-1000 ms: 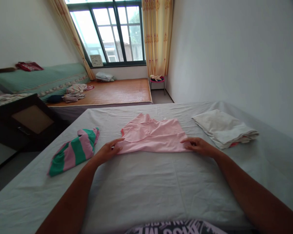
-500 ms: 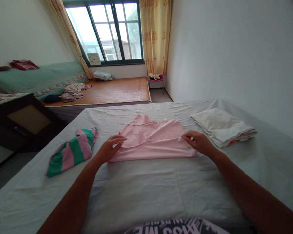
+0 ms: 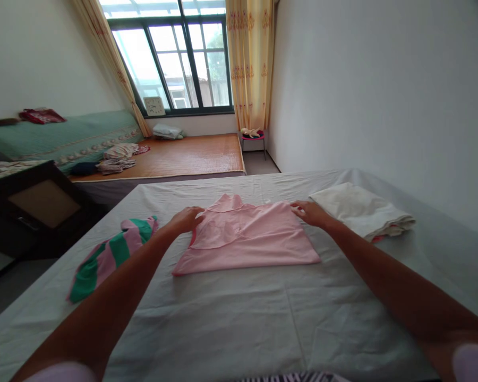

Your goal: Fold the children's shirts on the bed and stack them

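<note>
A pink collared shirt [image 3: 247,233] lies folded in a flat, wide shape on the pale bedsheet. My left hand [image 3: 186,218] pinches its upper left edge, close to the collar. At the upper right corner, the fingertips of my right hand [image 3: 311,213] are closed on the cloth's edge. Beyond my left forearm rests a crumpled cloth [image 3: 117,249] with green and pink stripes, partly hidden by that arm. A folded off-white cloth [image 3: 358,209] lies just past my right hand.
The bedsheet [image 3: 239,323] covers the surface under the clothes. A dark cabinet [image 3: 43,207] stands at the left. Farther back are a bed with a brown mat [image 3: 191,154] and several clothes, a small stool [image 3: 253,137], and a window with yellow curtains. A white wall runs along the right.
Both hands have moved away from me, from the shirt's middle to its far corners. The raised near part of the shirt now lies flatter. The view has tilted up slightly.
</note>
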The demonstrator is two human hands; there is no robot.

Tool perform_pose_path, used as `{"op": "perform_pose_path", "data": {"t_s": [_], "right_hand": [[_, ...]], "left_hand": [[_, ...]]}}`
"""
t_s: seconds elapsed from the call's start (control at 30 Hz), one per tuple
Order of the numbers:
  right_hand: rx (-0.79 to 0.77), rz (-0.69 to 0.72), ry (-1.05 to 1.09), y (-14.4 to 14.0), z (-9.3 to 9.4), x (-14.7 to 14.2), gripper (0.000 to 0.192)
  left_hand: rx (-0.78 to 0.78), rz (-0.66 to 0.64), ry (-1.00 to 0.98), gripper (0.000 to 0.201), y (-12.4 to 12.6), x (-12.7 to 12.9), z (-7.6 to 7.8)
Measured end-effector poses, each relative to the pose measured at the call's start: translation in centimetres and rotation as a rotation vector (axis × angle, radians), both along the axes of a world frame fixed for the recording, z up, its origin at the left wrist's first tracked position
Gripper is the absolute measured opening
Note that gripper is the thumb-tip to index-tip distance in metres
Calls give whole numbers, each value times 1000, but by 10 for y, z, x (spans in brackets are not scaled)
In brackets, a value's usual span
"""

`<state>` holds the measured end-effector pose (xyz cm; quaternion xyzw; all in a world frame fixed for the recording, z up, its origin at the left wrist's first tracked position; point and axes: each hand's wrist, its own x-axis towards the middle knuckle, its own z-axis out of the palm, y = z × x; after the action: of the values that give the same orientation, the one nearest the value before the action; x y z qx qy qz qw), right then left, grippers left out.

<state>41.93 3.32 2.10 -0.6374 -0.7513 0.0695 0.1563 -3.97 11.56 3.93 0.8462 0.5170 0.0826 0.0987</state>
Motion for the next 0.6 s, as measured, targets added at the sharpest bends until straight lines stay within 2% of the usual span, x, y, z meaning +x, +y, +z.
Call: {"op": "perform_pose_path", "data": {"t_s": [0.1, 0.2, 0.33, 0.47, 0.53, 0.6], "right_hand": [[-19, -119, -13, 33, -2, -5, 32], [-79, -203, 48, 57, -5, -10, 40], [-189, -69, 253, 72, -7, -12, 43], [-209, -5, 377, 75, -9, -13, 37], [-168, -8, 451, 72, -9, -14, 36], [-110, -33, 523, 66, -9, -17, 35]], "left_hand": [[-32, 83, -35, 46, 32, 20, -14], [-17, 125, -77, 47, 53, 40, -29], [0, 210, -164, 49, 70, 57, -41], [-62, 284, -260, 34, 80, 64, -42], [-117, 273, -327, 22, 80, 64, -36], [-150, 239, -415, 22, 74, 62, -25]]}}
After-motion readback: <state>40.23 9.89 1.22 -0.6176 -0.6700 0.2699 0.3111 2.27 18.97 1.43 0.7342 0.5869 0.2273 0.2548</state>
